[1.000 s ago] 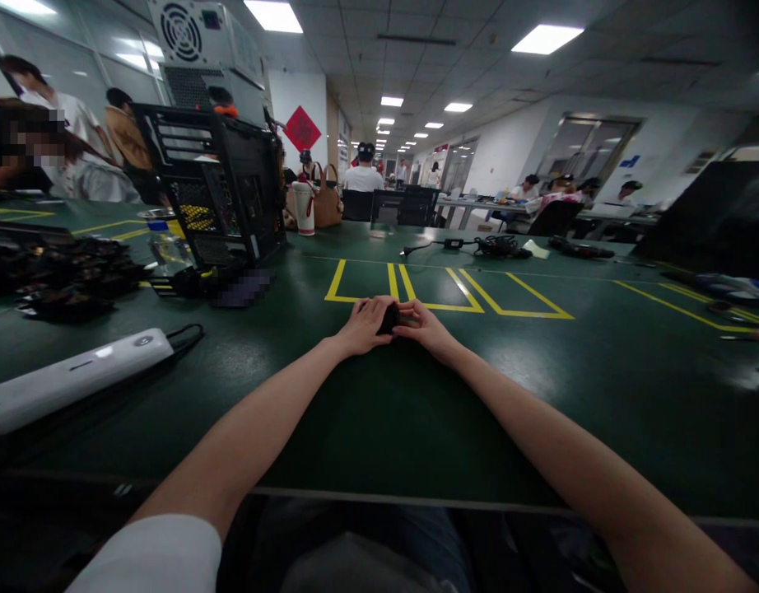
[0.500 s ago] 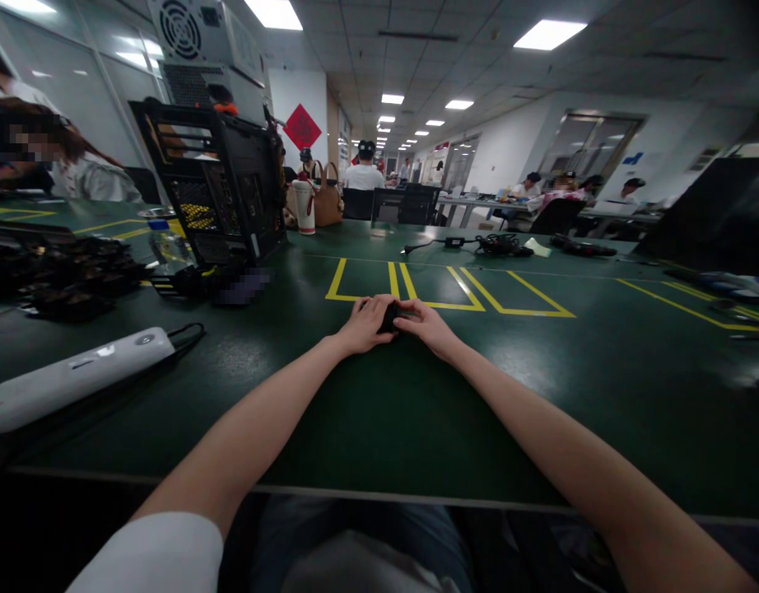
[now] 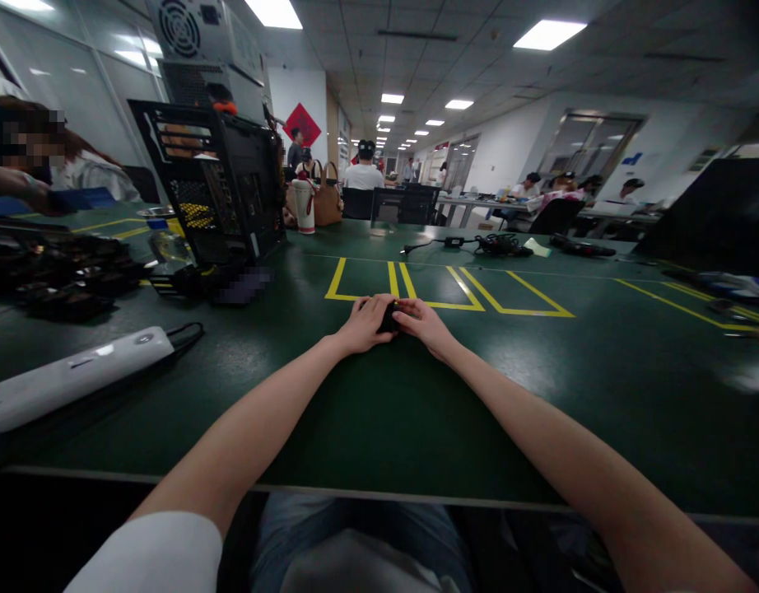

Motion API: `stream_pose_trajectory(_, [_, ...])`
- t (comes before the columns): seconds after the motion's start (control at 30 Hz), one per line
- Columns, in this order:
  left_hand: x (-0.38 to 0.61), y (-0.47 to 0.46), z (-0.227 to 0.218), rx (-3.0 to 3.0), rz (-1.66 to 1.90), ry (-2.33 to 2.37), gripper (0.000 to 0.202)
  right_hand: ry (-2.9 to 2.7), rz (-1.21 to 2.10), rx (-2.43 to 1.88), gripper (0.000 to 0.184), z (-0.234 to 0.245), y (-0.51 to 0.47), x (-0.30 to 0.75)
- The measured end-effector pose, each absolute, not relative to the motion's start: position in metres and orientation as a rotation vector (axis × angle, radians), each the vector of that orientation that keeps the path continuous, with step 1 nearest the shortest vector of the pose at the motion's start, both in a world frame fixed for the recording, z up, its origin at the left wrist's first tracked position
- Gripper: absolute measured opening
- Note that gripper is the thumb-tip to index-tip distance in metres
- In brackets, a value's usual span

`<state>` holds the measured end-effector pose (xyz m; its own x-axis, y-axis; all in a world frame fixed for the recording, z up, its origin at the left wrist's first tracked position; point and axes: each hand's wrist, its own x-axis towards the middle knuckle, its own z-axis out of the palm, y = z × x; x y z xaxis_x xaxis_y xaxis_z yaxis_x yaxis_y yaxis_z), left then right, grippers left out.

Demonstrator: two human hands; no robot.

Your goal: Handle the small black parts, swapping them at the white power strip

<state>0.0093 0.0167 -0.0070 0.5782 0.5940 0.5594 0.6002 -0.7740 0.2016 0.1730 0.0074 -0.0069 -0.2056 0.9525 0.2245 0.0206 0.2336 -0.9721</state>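
Both my arms reach forward over the dark green table (image 3: 379, 412). My left hand (image 3: 364, 323) and my right hand (image 3: 420, 324) meet at the table's middle, just before the yellow floor-tape boxes (image 3: 416, 288). Between them sits a small black object (image 3: 390, 317); the fingers of both hands curl round it. What the object is I cannot make out, as the fingers hide most of it.
A white power strip (image 3: 71, 377) with a black cord lies at the left. Behind it stand an open black computer case (image 3: 212, 185), black parts (image 3: 58, 276) and a water bottle (image 3: 163, 243). Cables and adapters (image 3: 496, 245) lie farther back. Other people sit at left and at far tables.
My hands stay in place around the small black object, with the fingers drawn slightly closer. A person at the far left has reached an arm across the neighbouring table.
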Motion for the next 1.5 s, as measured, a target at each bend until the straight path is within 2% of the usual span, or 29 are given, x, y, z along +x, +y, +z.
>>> stream_pose_trajectory(0.23, [0.0082, 0.0155, -0.0058, -2.802, -0.978, -1.054, 0.058, -1.600, 1.123, -0.829, 0.036, -0.0053, 0.0022, 0.1773])
stream_pose_trajectory(0.4, [0.0081, 0.0153, -0.0050, -2.812, -0.981, -1.045, 0.058, -1.562, 1.049, -0.905, 0.024, -0.0067, 0.0027, 0.1746])
stream_pose_trajectory(0.57, [0.0091, 0.0146, -0.0043, -2.814, -0.982, -1.050, 0.059, -1.524, 1.059, -0.988, 0.035, -0.0080, 0.0070, 0.1735])
stream_pose_trajectory(0.93, [0.0086, 0.0126, -0.0024, -2.822, -0.970, -1.071, 0.057, -1.566, 1.065, -0.921, 0.027, -0.0073, 0.0016, 0.1748])
stream_pose_trajectory(1.2, [0.0092, 0.0136, -0.0037, -2.809, -0.962, -1.067, 0.059, -1.496, 1.161, -0.960, 0.037, -0.0045, 0.0036, 0.1745])
stream_pose_trajectory(1.5, [0.0081, 0.0137, -0.0030, -2.820, -0.962, -1.064, 0.058, -1.566, 1.132, -0.850, 0.036, -0.0059, 0.0002, 0.1771])
